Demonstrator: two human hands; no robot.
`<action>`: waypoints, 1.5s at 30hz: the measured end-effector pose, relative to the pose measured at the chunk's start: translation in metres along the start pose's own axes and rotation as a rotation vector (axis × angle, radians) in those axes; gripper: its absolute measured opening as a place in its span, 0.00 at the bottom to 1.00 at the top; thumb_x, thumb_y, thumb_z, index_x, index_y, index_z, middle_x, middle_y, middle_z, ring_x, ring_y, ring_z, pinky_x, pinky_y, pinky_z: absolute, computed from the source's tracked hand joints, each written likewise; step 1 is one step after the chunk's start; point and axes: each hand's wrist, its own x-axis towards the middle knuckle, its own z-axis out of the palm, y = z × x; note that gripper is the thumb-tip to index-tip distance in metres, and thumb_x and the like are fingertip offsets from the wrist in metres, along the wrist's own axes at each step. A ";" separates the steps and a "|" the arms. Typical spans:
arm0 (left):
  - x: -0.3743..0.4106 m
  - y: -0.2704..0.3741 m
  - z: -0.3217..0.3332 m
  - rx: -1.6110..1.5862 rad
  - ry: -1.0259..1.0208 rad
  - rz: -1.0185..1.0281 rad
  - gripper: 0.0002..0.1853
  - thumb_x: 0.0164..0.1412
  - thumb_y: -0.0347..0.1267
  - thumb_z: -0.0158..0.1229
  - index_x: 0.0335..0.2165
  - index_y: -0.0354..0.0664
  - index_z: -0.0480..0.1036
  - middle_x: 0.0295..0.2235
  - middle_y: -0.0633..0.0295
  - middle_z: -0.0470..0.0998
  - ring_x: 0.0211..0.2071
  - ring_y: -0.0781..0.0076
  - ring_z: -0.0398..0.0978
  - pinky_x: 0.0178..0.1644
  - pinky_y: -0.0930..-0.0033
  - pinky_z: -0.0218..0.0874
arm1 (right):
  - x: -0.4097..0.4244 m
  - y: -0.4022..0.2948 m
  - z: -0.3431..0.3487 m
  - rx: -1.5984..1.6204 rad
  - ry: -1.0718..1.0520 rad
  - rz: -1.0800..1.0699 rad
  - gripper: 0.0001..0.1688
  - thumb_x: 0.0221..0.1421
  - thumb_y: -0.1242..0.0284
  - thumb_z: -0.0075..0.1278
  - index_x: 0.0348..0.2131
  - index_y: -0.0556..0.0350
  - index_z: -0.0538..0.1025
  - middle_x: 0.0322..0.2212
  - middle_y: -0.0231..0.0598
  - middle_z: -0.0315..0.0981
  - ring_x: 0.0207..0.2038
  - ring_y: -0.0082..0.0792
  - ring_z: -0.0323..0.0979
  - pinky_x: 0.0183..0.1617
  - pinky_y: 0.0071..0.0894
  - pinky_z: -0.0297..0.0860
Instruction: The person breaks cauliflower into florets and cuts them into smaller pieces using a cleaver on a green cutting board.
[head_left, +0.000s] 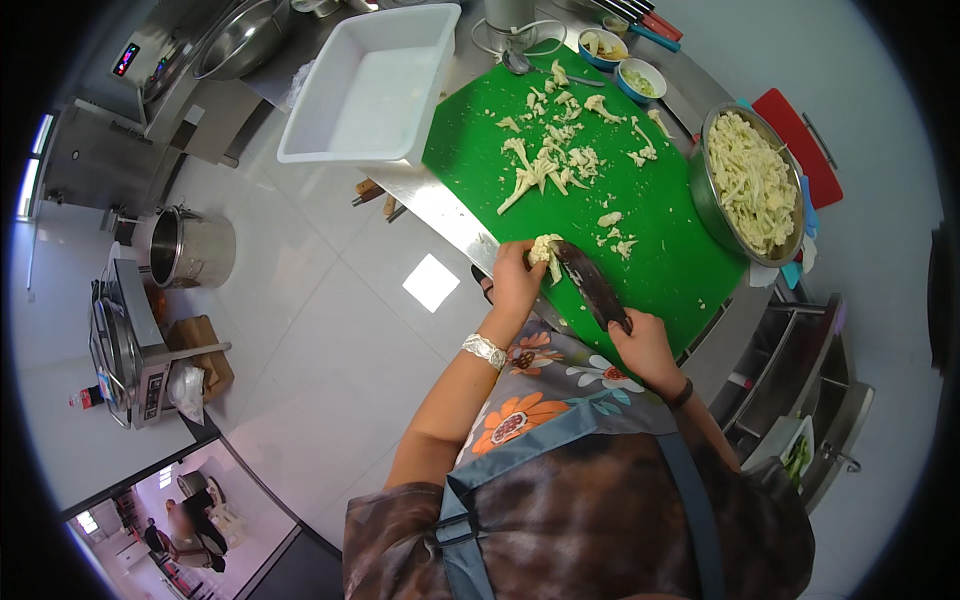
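My left hand (516, 279) pinches a cauliflower floret (545, 247) at the near left edge of a green cutting board (660, 214). In my right hand (645, 345) is a knife with a broad dark blade (589, 281); its handle is hidden by the fingers. The blade's tip end meets or nearly meets the floret. Beyond my hands, cut cauliflower pieces (551, 166) and crumbs lie scattered over the board. A steel bowl (701, 184) at the right holds a heap of cut cauliflower (752, 180).
A white plastic tub (360, 105) stands left of the board. Two small bowls (641, 80) (602, 49) and a metal spoon (517, 62) are at the far side. A red cutting board (799, 150) leans behind the steel bowl. A sink (757, 367) is at the right.
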 end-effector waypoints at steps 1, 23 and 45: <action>-0.001 -0.001 0.001 -0.007 -0.002 -0.007 0.14 0.40 0.26 0.62 0.32 0.34 0.73 0.28 0.51 0.74 0.27 0.62 0.73 0.33 0.66 0.65 | 0.003 0.005 0.005 -0.023 -0.006 -0.014 0.13 0.47 0.71 0.47 0.29 0.66 0.73 0.19 0.55 0.70 0.24 0.51 0.71 0.28 0.39 0.66; 0.015 -0.006 0.001 -0.034 -0.083 0.026 0.18 0.44 0.26 0.58 0.39 0.38 0.71 0.33 0.54 0.74 0.28 0.67 0.74 0.35 0.69 0.66 | 0.028 0.012 0.009 0.043 0.062 0.051 0.13 0.46 0.70 0.49 0.23 0.66 0.73 0.17 0.54 0.70 0.23 0.50 0.72 0.26 0.38 0.66; 0.007 -0.017 0.007 -0.094 0.013 -0.106 0.13 0.42 0.29 0.66 0.25 0.33 0.71 0.21 0.58 0.74 0.21 0.75 0.72 0.27 0.74 0.64 | 0.039 0.013 0.014 0.173 -0.231 0.344 0.15 0.48 0.69 0.49 0.25 0.67 0.70 0.12 0.46 0.67 0.11 0.37 0.67 0.15 0.33 0.62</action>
